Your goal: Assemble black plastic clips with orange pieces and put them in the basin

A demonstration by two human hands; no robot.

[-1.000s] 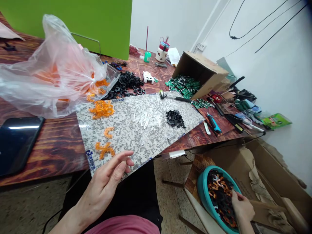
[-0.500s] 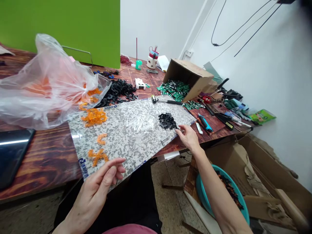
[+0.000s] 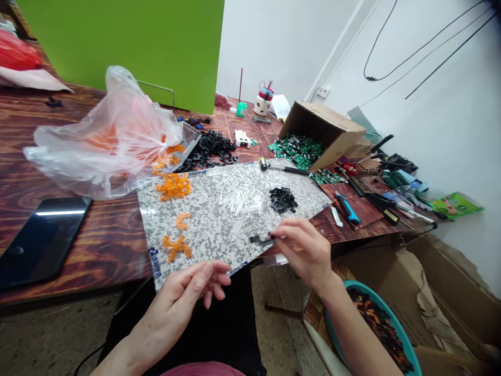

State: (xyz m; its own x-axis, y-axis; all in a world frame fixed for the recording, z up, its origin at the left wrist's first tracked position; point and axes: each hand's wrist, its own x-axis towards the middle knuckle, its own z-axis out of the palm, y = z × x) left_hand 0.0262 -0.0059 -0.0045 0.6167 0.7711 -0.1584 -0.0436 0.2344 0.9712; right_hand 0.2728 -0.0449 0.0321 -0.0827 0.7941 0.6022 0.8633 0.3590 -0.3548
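Head view: black piece (image 3: 259,239) set lengthwise off the right grip, free end toward the left of the frame

The black piece is held at its right-hand end by the right hand (image 3: 307,256), with the fingertips closed on it. Its long axis is seen to run nearly level across the frame, leftward from the grip, over the lower right part of the speckled sheet (image 3: 203,209) on the bench (image 3: 117,224). Whether the sheet is touched by the free end cannot be told.

The left hand (image 3: 191,292) is placed at bottom centre, below and left of that free end and well apart from it. Its fingers are loosely curled, the grip is part-open, and nothing is seen to be held. The free end is thus turned to the left hand's side of the frame, while the near end is covered by the right fingertips.

Around the piece: the black pile (image 3: 283,200) is noted above and slightly right, the clear strips (image 3: 240,198) above and left. The crossed orange pieces (image 3: 177,247) are found farther left, at about the same height in the frame, nearer to the left hand than to the right.
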